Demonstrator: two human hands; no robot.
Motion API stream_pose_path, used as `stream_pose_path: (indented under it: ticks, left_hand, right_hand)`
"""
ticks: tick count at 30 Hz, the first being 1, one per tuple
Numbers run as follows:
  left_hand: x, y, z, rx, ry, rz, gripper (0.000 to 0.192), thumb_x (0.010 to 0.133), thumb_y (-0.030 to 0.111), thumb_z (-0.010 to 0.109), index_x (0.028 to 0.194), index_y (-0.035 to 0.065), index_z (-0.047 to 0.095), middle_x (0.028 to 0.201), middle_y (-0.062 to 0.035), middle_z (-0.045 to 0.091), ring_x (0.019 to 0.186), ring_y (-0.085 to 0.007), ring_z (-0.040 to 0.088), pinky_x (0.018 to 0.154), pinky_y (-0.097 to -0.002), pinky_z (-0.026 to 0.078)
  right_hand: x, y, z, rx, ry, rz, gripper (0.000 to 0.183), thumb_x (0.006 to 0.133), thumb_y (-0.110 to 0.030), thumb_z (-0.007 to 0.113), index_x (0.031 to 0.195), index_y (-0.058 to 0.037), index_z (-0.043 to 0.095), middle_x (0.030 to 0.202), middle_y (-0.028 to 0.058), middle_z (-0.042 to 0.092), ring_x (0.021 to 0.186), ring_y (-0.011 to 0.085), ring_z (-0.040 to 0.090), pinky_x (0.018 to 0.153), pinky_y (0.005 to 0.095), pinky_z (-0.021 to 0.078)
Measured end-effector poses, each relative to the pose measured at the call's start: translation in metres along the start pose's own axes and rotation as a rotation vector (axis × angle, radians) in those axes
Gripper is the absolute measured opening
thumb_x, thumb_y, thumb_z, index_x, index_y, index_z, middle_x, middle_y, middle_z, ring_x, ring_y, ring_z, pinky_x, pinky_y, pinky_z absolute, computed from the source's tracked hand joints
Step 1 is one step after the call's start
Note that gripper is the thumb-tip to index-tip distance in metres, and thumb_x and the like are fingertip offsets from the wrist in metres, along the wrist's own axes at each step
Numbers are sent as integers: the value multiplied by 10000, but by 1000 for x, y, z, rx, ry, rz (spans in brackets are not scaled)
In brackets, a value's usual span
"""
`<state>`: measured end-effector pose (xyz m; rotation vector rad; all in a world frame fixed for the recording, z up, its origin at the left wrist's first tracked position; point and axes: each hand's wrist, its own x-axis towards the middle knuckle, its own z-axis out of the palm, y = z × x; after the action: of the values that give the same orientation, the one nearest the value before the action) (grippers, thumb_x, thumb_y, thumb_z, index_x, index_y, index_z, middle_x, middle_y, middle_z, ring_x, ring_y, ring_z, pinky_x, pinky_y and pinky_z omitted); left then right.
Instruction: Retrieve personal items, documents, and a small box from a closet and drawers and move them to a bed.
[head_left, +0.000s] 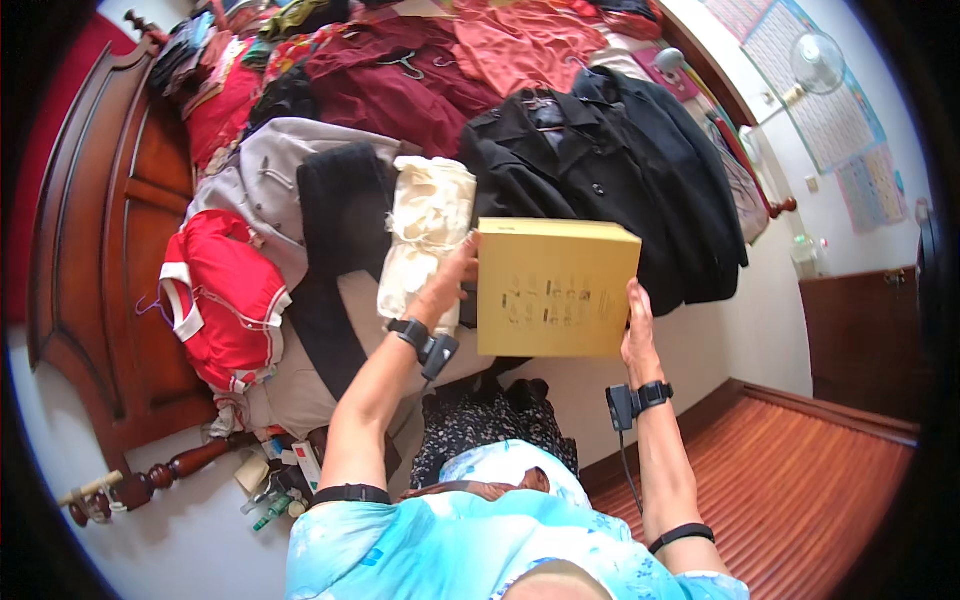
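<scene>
Between my two hands is a yellow cardboard box (555, 292), its broad printed face turned up towards me. My left hand (457, 274) presses its left side, and my right hand (639, 322) grips the right side near the lower corner. Just left of the box lies a folded cream cloth bundle (431, 206) with ties around its middle. Beyond the box a black coat (555, 157) on a hanger is spread on the bed, and black trousers (337, 217) lie left of the bundle. The box hides part of the coat.
A red garment with white trim (232, 292) and a grey coat (277, 165) lie towards the wooden headboard (142, 225). Maroon (405, 82) and coral garments (525, 45) cover the far bed. Bottles and small boxes (281, 480) stand low at left. A brown cabinet (862, 337) is at right.
</scene>
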<state>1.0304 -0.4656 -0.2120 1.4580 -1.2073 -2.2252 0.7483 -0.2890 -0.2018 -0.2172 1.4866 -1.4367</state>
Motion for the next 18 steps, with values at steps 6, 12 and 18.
stream_pose_path:
  ticks: [6,12,18]
  left_hand:
    - [6,35,-1,-219,-64,313,873,783,781,383,1371,136,396,1307,-45,491,1209,-195,413,940,-535,313]
    - [-14,6,-25,-150,-185,357,874,809,748,386,1400,105,355,1432,-81,367,1357,-217,266,1041,-537,225]
    - [1,-83,-10,-27,-122,-190,995,742,769,480,1466,154,186,1513,-124,163,1365,-375,182,1009,-639,225]
  right_hand:
    - [-12,-80,24,-29,25,-447,583,929,-514,457,1263,-36,437,1227,72,499,1171,177,433,1001,330,330]
    - [-11,-53,-19,80,-24,-360,550,964,-532,322,1126,-57,547,1077,45,587,1065,136,505,967,313,341]
    - [3,67,-58,221,209,314,729,717,-736,572,1168,-165,524,1097,54,534,1022,203,477,861,458,372]
